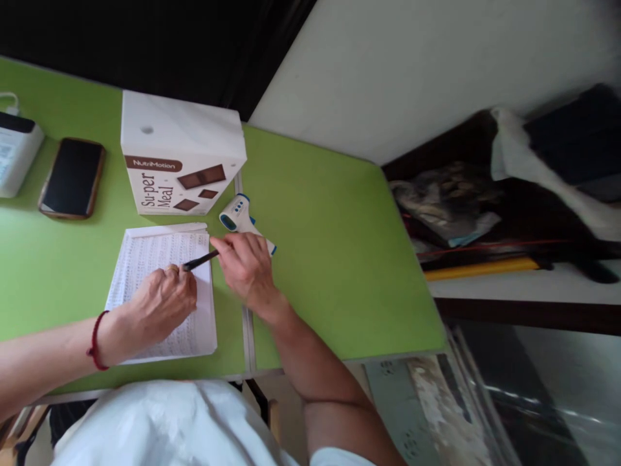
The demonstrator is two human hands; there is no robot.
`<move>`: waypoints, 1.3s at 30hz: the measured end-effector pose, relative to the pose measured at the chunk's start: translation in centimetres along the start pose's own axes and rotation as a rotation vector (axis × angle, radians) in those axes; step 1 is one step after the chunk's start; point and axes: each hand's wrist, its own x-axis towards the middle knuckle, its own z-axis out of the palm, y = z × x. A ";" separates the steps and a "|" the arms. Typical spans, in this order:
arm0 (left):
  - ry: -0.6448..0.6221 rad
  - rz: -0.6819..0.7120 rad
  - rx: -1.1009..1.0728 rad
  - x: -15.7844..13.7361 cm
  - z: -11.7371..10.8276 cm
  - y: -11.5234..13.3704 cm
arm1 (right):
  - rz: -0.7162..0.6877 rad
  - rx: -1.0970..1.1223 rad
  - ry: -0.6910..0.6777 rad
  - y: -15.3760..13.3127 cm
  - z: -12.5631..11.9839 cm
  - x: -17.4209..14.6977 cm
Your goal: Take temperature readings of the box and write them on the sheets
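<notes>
Near a glossy green worktop's (pixel 339 259) front edge, pinches a slim black pen (pixel 201 260) in the right hand (pixel 245 268), over a white paper notebook (pixel 206 323); curls fingers of the left hand (pixel 160 301) at the pen's other end, cannot tell whether pinching. Might slip and streak the page if held loosely.

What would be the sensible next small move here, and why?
Perhaps draw the slim black pen clear of the left hand using the right hand, which holds one end. The other end meets the left hand, which lies over the rectangular white paper and could then steady it.
</notes>
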 end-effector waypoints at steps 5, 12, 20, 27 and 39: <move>-0.220 0.053 -0.059 -0.9 -1.9 0.5 | -0.165 0.078 -0.143 -0.7 -0.5 -0.1; 0.011 0.075 0.271 -3.7 -0.2 2.4 | -0.223 0.145 -0.312 -1.0 0.4 -0.2; -0.355 0.005 -0.286 -0.4 -3.9 -3.3 | -0.278 0.281 -0.356 -1.3 0.9 -0.6; 0.000 -0.683 -0.350 2.7 -0.5 -13.6 | -0.234 0.314 -0.448 -1.3 0.8 -0.5; 0.600 -0.684 -1.197 3.5 4.9 -12.1 | -0.232 0.291 -0.452 -1.3 0.8 -0.3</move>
